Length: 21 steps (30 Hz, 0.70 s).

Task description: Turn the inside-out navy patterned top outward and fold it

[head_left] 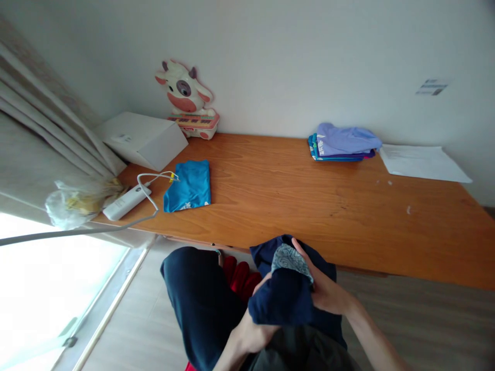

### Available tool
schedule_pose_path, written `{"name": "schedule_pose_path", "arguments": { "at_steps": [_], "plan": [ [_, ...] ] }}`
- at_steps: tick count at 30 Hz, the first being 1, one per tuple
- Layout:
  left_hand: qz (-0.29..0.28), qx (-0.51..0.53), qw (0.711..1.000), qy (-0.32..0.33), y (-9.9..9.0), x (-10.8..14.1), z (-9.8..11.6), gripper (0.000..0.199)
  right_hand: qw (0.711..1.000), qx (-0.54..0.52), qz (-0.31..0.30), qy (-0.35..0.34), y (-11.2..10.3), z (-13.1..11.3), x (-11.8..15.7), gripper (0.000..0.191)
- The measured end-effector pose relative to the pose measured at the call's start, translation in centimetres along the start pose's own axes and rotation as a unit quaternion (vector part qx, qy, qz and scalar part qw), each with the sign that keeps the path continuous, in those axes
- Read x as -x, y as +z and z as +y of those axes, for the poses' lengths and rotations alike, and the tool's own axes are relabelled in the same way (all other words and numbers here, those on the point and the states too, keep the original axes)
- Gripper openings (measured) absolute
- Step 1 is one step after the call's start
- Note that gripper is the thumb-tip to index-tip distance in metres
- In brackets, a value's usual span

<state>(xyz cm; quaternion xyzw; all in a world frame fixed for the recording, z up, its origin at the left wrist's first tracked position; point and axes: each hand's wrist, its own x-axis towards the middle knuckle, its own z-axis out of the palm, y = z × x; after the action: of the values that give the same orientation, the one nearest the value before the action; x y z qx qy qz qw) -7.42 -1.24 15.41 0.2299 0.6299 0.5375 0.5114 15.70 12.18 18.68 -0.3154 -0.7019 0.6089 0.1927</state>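
Observation:
A navy blue garment (280,301) with a grey-blue patterned part (292,260) is bunched up over my lap, just in front of the table edge. My left hand (255,327) grips it from below and the left, its fingers partly hidden by the cloth. At the right side of the same garment, my right hand (323,286) holds the cloth, with one finger stretched along the patterned part. Which kind of garment it is, I cannot tell.
On the wooden table (266,190) lie a folded blue cloth (193,183), a stack of folded clothes with a lavender one (346,140) on top, and white paper (421,162). A cow toy keyboard (189,103), white box (145,139), power strip (127,202) with cable, and plastic bag (75,203) stand left.

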Motion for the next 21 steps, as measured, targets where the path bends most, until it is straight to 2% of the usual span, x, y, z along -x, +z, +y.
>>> {"name": "schedule_pose_path", "arguments": {
  "at_steps": [1,4,6,8,11,14,16,18,21],
  "plan": [
    [-0.046,-0.016,0.999,0.010,0.2,0.3,0.4,0.045,1.000,-0.011,-0.025,-0.006,-0.1,-0.2,-0.1,0.109],
    [-0.226,-0.038,0.969,0.088,0.6,1.4,1.4,0.046,0.996,-0.024,-0.077,-0.037,-0.6,-1.0,-0.7,0.057],
    [-0.278,-0.046,0.950,0.132,0.8,1.8,1.7,0.041,0.997,-0.027,-0.056,-0.047,-1.1,-0.7,-0.7,0.039],
    [-0.282,-0.039,0.945,0.161,1.0,1.6,1.8,0.040,0.999,-0.036,0.014,-0.039,-1.7,0.3,-0.3,0.032],
    [-0.300,-0.048,0.930,0.205,1.3,0.5,1.6,0.041,0.981,-0.069,0.181,-0.028,-3.0,2.8,1.1,0.024],
    [-0.305,-0.087,0.922,0.222,1.6,-1.0,1.6,0.042,0.923,-0.126,0.362,-0.025,-4.7,4.5,2.3,0.019],
    [-0.298,-0.101,0.927,0.204,1.9,-1.9,1.6,0.041,0.879,-0.122,0.459,-0.033,-6.1,5.1,2.5,0.016],
    [-0.267,-0.103,0.943,0.171,2.5,-2.5,1.7,0.038,0.855,-0.068,0.514,-0.031,-7.4,5.6,2.0,0.016],
    [-0.232,-0.094,0.961,0.115,3.7,-2.9,2.1,0.041,0.856,-0.004,0.517,-0.008,-8.5,6.5,0.2,0.030]
  ]
}}
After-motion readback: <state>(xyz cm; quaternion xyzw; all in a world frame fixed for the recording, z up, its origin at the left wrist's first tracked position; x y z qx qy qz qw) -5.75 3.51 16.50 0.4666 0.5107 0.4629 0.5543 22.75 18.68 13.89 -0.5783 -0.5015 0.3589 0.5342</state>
